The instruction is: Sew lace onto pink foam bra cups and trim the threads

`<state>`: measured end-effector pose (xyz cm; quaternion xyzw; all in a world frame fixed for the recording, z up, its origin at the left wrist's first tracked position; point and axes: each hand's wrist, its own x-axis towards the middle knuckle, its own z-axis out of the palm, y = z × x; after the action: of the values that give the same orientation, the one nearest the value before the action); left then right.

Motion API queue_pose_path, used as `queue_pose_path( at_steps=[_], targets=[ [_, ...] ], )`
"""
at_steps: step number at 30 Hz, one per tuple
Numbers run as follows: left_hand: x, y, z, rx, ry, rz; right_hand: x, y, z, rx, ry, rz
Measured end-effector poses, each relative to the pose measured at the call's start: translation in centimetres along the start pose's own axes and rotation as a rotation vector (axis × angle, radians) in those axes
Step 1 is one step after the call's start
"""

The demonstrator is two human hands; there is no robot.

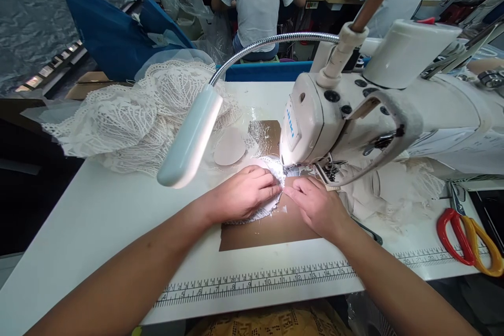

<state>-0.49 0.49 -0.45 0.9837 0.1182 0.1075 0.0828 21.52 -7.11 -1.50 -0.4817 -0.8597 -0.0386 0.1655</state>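
Observation:
Under the head of the white sewing machine lies a small white lace piece, lit brightly by the lamp. My left hand rests over it, fingers bent and pressed together on the lace, covering much of it. My right hand is closed close to the needle area, its thumb and forefinger at the lace's right edge, near my left fingertips. What lies inside the right fingers is mostly hidden. A pale rounded pad sits just beyond my left hand.
A lamp on a bent metal neck hangs over the left side. Lace pieces are heaped at left, with beige fabric pieces at right. Scissors lie by a printed ruler strip. A person sits beyond the table.

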Motion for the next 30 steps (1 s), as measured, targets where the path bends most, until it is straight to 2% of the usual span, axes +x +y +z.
queue_pose_path(
  at_steps=[5, 10, 18, 25, 30],
  targets=[
    [-0.2, 0.3, 0.1, -0.03, 0.004, 0.0, -0.1, 0.1, -0.1, 0.052, -0.012, 0.023],
    [0.0, 0.8, 0.0, -0.021, -0.028, -0.02, 0.1, 0.2, 0.1, 0.114, -0.044, 0.137],
    [0.2, 1.1, -0.1, -0.033, -0.009, -0.053, 0.3, -0.5, 0.1, -0.038, -0.004, 0.068],
    [0.8, 1.6, 0.2, 0.06, -0.022, -0.161, 0.2, -0.3, 0.7, -0.079, -0.028, 0.144],
    [0.8, 1.6, 0.5, 0.106, -0.043, -0.163, 0.3, -0.4, 0.8, -0.078, -0.035, 0.172]
  ],
)
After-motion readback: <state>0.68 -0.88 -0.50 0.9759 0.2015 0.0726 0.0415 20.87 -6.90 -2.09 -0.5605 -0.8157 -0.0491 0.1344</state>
